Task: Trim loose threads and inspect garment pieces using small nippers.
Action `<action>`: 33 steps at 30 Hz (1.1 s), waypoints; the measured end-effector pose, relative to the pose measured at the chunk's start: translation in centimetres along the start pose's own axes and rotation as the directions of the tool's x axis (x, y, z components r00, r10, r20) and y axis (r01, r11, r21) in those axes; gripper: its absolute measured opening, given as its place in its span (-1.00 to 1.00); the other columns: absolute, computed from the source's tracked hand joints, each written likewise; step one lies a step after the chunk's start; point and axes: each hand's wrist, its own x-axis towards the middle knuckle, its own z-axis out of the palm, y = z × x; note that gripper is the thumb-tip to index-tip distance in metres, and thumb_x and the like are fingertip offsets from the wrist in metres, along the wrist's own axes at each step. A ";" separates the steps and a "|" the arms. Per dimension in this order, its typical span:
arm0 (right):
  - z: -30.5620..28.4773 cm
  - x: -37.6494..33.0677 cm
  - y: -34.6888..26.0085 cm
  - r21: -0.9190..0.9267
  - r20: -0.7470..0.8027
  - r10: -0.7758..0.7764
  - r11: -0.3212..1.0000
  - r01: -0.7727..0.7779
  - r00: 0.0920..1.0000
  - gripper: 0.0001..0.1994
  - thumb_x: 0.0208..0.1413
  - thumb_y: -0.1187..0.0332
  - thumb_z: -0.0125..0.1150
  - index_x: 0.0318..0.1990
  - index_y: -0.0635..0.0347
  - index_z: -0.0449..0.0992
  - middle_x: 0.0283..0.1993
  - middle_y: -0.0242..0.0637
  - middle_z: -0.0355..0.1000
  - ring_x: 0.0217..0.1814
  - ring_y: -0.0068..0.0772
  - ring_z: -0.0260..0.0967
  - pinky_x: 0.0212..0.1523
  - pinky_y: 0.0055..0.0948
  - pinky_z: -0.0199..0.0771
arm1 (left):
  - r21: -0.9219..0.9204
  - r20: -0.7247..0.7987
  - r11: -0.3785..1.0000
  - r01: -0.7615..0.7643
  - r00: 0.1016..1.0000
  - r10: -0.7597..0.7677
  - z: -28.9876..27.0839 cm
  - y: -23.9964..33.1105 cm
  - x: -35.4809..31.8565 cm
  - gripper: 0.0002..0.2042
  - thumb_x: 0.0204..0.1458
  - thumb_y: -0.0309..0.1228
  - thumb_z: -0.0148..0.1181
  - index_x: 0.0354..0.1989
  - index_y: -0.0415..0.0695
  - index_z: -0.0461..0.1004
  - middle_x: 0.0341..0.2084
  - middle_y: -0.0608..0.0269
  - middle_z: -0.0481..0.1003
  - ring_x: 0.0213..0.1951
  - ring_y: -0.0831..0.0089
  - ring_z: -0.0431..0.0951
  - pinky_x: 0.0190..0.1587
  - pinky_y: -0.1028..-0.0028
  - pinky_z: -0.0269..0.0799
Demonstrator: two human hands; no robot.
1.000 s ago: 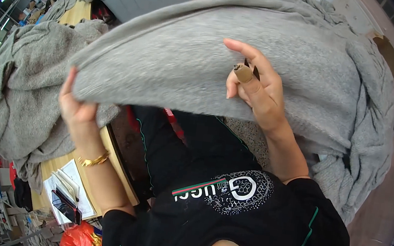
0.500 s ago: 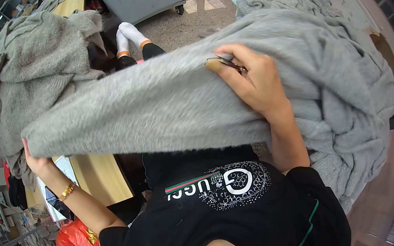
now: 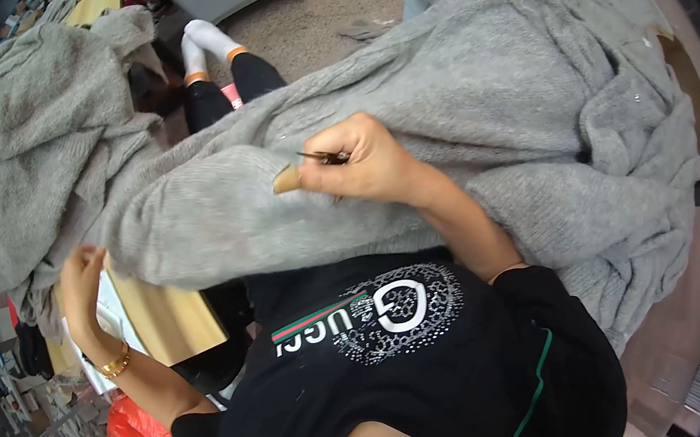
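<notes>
A: So, which step is in hand?

B: Seemingly, spreading out the grey knit (image 3: 220, 211), which stretches across in front of you, with the pale counter (image 3: 171, 323) at near left. Your left hand (image 3: 81, 290) is at its left end; whether it grips, I can't tell. Your right hand (image 3: 366, 159) is clamped on dark snips (image 3: 323, 157), a tan cover (image 3: 286, 180) on the thumb.

A: And the next move?

B: Probably a sure left hold, blades kept clear.
</notes>
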 end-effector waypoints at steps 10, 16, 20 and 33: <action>3.8 -4.5 0.5 0.609 0.238 0.168 0.742 -0.282 0.957 -0.71 0.12 0.40 0.32 -0.57 0.25 0.37 -0.56 -0.33 0.44 -0.64 -0.74 0.24 -0.66 -0.67 0.19 | -0.464 0.070 0.321 -0.826 0.327 0.942 14.7 37.1 6.0 -0.49 0.21 -0.16 0.17 0.22 -0.25 0.32 0.18 0.06 0.33 0.20 0.28 0.33 0.22 0.37 0.24; 3.5 -5.5 1.0 0.672 0.314 0.194 0.646 -0.362 0.929 -0.68 0.11 0.38 0.34 -0.62 0.13 0.36 -0.66 -0.46 0.33 -0.73 -0.77 0.14 -0.70 -0.69 0.07 | -0.928 0.297 0.367 -0.065 0.465 0.834 21.5 48.5 5.7 -0.43 0.15 -0.07 0.21 0.21 -0.22 0.38 0.18 0.04 0.37 0.26 0.30 0.29 0.27 0.40 0.19; 2.9 -5.3 1.3 0.694 0.228 0.218 0.648 -0.315 0.949 -0.64 0.10 0.45 0.33 -0.68 0.14 0.32 -0.71 -0.48 0.28 -0.76 -0.77 0.09 -0.72 -0.67 0.01 | -0.931 0.343 0.365 0.023 0.398 0.851 19.7 46.6 5.3 -0.51 0.15 -0.21 0.23 0.16 -0.27 0.41 -0.01 0.16 0.52 0.03 0.44 0.48 0.11 0.49 0.33; 6.8 -0.1 3.2 0.629 0.490 0.139 0.627 -0.460 0.860 -0.62 0.15 0.41 0.29 -0.66 0.10 0.26 -0.69 -0.51 0.24 -0.71 -0.79 0.09 -0.69 -0.65 0.02 | -0.978 -0.209 -0.046 -0.204 0.943 0.258 1.4 8.5 9.4 -0.57 0.16 -0.58 0.03 0.24 -0.34 0.33 0.13 0.02 0.45 0.19 0.25 0.44 0.30 0.27 0.30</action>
